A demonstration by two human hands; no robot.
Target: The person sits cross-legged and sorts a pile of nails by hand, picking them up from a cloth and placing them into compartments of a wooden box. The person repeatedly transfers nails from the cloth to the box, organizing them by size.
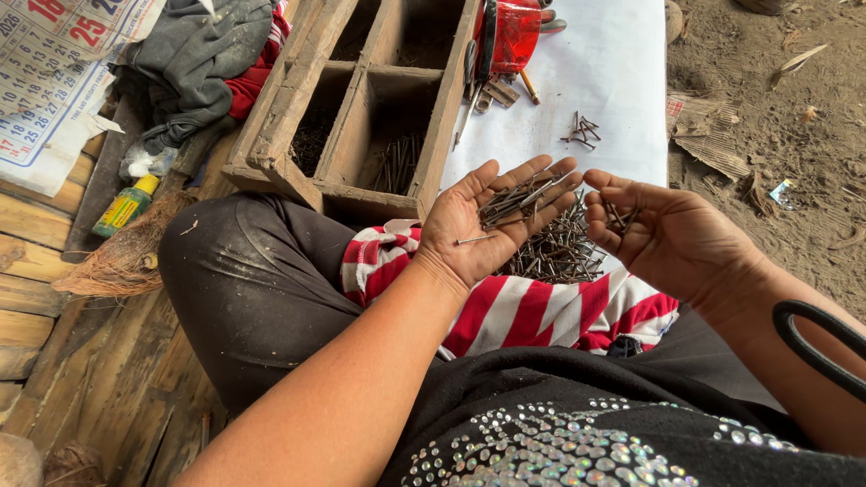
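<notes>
Nails (519, 200) lie in a loose bundle across the open palm of the left hand (492, 221), which is held flat, palm up, fingers spread slightly apart and clamped on nothing. 1 nail rests apart from the bundle, near the heel of that palm. The right hand (663, 236) sits just beside the left, palm up, fingers curled loosely inward around a few nails (619, 216); the grip is cupped, not tight.

Directly below both hands a heap of nails (555, 254) rests on a red and white striped cloth (532, 311) spread over the person's lap. A white sheet (595, 81) lies beyond the hands and carries a small cluster of nails (582, 131). A wooden box (361, 108) with several compartments stands to the left of the sheet; 1 near compartment holds dark nails (397, 164). A red container (510, 34) sits at the far end of the sheet. A small green and yellow bottle (124, 206), a grey garment (194, 59) and a calendar (54, 72) lie further left.
</notes>
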